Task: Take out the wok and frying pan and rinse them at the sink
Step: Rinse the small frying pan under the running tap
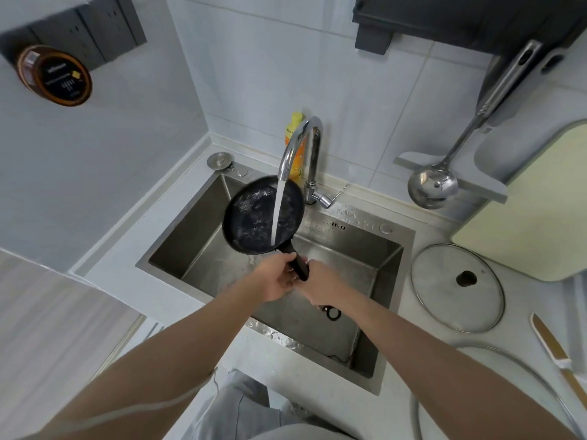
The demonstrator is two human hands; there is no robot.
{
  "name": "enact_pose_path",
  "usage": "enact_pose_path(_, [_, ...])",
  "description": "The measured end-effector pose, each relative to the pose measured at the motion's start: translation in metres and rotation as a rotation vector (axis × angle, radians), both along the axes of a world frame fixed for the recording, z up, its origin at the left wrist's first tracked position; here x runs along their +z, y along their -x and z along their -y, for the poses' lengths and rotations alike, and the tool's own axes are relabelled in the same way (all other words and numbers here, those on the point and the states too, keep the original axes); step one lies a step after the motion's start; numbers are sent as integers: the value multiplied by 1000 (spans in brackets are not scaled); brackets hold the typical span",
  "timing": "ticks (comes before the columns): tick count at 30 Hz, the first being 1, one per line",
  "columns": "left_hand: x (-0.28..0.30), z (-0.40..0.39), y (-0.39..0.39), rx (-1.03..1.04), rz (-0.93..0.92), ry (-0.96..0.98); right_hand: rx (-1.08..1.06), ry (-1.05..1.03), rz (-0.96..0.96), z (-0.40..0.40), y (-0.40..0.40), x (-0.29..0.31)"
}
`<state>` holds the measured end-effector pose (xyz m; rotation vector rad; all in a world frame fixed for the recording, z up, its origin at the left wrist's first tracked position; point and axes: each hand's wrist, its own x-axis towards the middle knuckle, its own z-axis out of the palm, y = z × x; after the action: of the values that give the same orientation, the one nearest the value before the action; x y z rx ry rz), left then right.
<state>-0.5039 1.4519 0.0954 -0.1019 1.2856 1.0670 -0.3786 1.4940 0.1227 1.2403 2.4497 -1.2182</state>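
Observation:
A small black frying pan (254,214) is held tilted over the steel sink (203,230), under the chrome tap (298,144). A stream of water falls onto the pan's wet inner face. My left hand (276,277) grips the pan's black handle (300,265) from the left. My right hand (324,287) closes around the handle's end from the right. Both hands hover above the sink basin. No wok is in view.
A glass lid (457,287) lies on the counter right of the sink. A steel ladle (433,185) hangs on the right wall beside a pale cutting board (533,217). A yellow bottle (295,128) stands behind the tap. A black ring (333,313) lies in the basin.

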Motion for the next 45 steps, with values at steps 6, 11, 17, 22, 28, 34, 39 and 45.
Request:
enact_pose_path(6, [-3, 5, -6, -54, 36, 36, -133, 450, 172, -17, 8, 35])
enact_pose_path(11, [-14, 22, -13, -73, 37, 80, -347, 954, 34, -13, -6, 22])
enact_pose_path(17, [-27, 33, -6, -61, -15, 100, -252, 941, -58, 10, -16, -16])
enact_pose_path(22, [-23, 27, 3, 32, -50, 74, -162, 631, -134, 26, -10, -17])
enact_pose_path(28, [-23, 19, -1, -35, -288, 66, -92, 308, 32, 17, 0, -6])
enact_pose_path(34, [-23, 19, -7, 1, -345, 146, -234, 555, 1, 14, 12, 7])
enact_pose_path(39, [-17, 23, -17, -60, -209, 144, -393, 840, -69, 5, -4, 7])
enact_pose_path(45, [-17, 23, -30, -86, -162, 165, -377, 852, -10, 0, -15, 6])
